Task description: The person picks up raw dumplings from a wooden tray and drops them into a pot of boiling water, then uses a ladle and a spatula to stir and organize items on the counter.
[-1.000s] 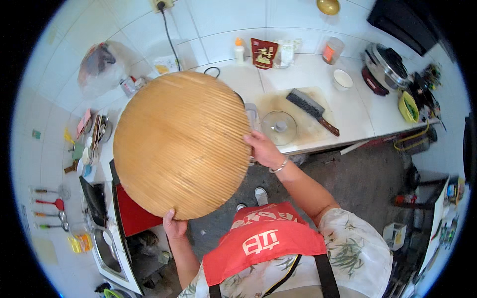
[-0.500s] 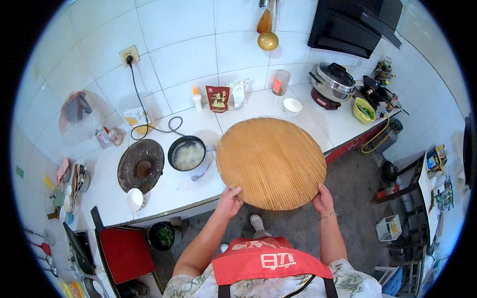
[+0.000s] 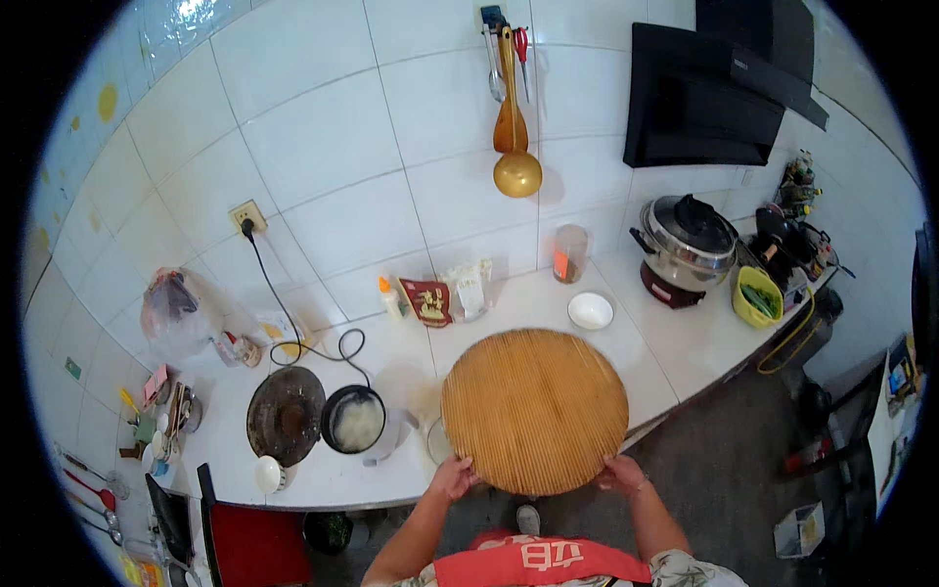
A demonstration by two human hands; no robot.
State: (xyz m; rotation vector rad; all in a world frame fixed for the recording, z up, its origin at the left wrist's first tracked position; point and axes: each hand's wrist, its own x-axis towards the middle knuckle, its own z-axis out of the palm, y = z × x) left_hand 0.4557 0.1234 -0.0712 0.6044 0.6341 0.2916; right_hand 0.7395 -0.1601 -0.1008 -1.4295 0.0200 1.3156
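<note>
Both my hands grip a large round wooden board (image 3: 535,411) with fine ridges across its face. My left hand (image 3: 454,478) holds its lower left rim and my right hand (image 3: 622,475) its lower right rim, thumbs on top and the other fingers mostly hidden beneath. The board's near part sticks out past the counter's front edge; whether its far part touches the counter, I cannot tell. Left of it stands a black pot (image 3: 354,419) with pale, cloudy contents. A clear glass rim (image 3: 437,442) shows partly from behind the board's left side.
Left on the counter are a dark round lid (image 3: 286,416) and a white cup (image 3: 270,474). Behind the board stand a white bowl (image 3: 591,311), a red pouch (image 3: 426,302) and a glue-like bottle (image 3: 391,297). A steel cooker (image 3: 689,245) and yellow basket (image 3: 757,297) are at the right.
The view has tilted upward, so the counter and board sit lower in the picture and more wall shows. Both hands keep hold of the board.
</note>
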